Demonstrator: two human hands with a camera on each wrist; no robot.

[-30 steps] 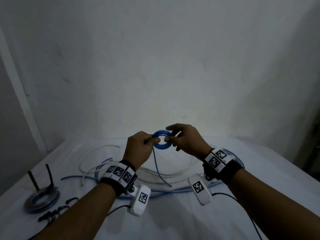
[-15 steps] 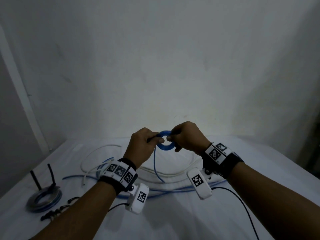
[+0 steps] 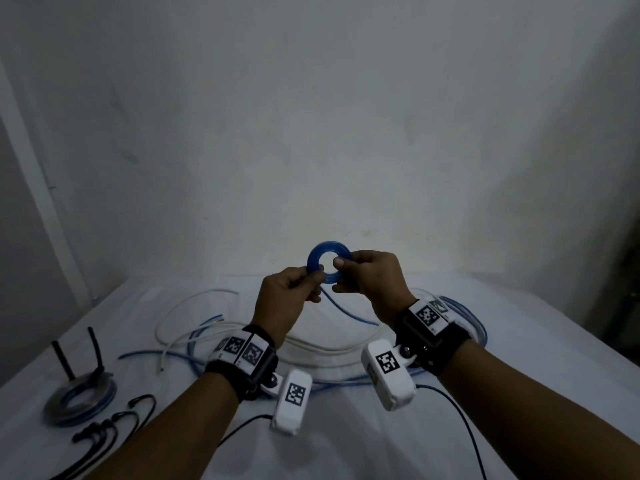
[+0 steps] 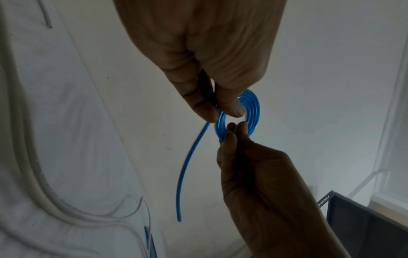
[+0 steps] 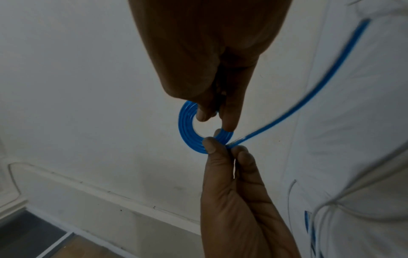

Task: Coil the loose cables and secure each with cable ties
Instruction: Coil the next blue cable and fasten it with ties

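Note:
A small flat coil of blue cable (image 3: 327, 260) is held up above the table between both hands. My left hand (image 3: 316, 271) pinches its lower left edge, where the loose blue tail (image 3: 346, 311) leaves and hangs toward the table. My right hand (image 3: 341, 264) pinches the coil's right side with thumb and fingers. In the left wrist view the left hand (image 4: 223, 112) pinches the blue coil (image 4: 252, 111) from above, with the tail (image 4: 187, 165) curving down. In the right wrist view the right hand (image 5: 212, 117) grips the ring of the coil (image 5: 187, 129).
Loose white cables (image 3: 194, 303) and blue cables (image 3: 464, 317) lie tangled on the white-covered table (image 3: 536, 348) under my wrists. A finished coil (image 3: 81, 393) with two black ties sticking up sits front left, beside several black cable ties (image 3: 114, 424). A wall stands close behind.
Both hands have lifted the blue coil a little and turned it, so its ring faces me more fully. The hanging tail has swung to the right.

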